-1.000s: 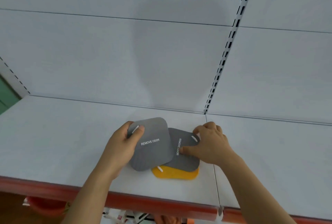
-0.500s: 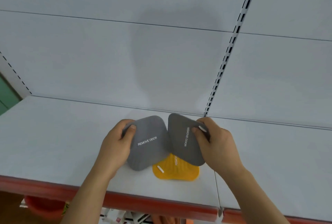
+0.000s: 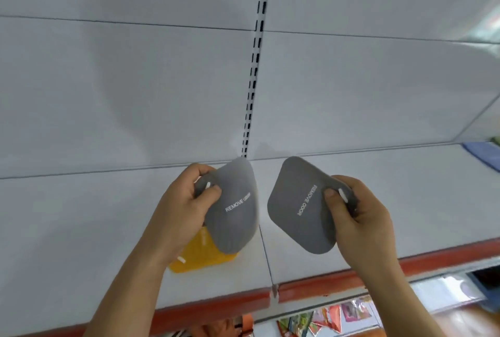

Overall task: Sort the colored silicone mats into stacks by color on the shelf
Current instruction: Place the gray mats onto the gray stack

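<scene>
White shelf (image 3: 81, 228), red front edge, backed by white panels and a slotted upright (image 3: 257, 47). Your left hand (image 3: 181, 212) pinches one grey mat (image 3: 232, 209) by its corner, lifted above the shelf; your right hand (image 3: 357, 215) grips a second grey mat (image 3: 300, 209) likewise, the two mats apart. Beneath the left mat, a yellow mat (image 3: 200, 255) lies flat on the shelf. Blue cloth (image 3: 484, 155) sits far right.
</scene>
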Demonstrator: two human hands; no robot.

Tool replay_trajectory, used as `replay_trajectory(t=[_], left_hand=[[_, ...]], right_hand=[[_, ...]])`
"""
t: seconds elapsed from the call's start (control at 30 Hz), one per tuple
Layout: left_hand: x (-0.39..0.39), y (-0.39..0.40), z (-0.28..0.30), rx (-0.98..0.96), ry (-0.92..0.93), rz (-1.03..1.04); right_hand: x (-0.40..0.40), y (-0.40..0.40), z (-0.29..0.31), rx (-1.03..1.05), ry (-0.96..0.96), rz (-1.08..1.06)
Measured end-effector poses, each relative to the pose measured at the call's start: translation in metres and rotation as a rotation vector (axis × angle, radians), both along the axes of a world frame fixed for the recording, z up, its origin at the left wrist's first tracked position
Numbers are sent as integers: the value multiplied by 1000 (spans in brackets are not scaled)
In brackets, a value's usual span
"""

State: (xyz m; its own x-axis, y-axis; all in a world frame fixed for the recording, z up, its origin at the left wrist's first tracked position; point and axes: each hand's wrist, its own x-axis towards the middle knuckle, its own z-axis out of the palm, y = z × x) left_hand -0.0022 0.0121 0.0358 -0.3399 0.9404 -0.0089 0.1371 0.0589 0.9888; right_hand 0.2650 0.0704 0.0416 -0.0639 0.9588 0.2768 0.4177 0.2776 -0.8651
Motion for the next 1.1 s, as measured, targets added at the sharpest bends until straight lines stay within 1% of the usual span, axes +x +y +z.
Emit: replay_trajectory(t=[0.17, 0.23, 0.3, 0.4, 0.5, 0.6, 0.67, 0.73, 0.97, 1.1], left_hand=[[74, 31, 8, 37, 4, -215], [107, 45, 6, 31, 96, -295], [142, 60, 4, 41, 229, -343], [204, 82, 2, 78, 387, -356], [280, 102, 4, 141, 438, -329], [360, 120, 11, 248, 467, -328], [408, 132, 15, 293, 466, -350], [448, 146, 16, 298, 434, -368], [560, 208, 3, 231, 278, -430], [620, 254, -6, 222, 188, -436]], right_hand=[[69, -8, 6, 33, 21, -187], [105, -10, 8, 52, 24, -254], [144, -8, 6, 57, 43, -298], [207, -5, 2, 81, 54, -332], [280, 2, 2, 96, 50, -358], [355, 12, 4, 110, 69, -413], [399, 17, 3, 112, 91, -449], [436, 22, 4, 108, 106, -470], [542, 54, -14, 89, 152, -580], [596, 86, -21, 88, 121, -615]])
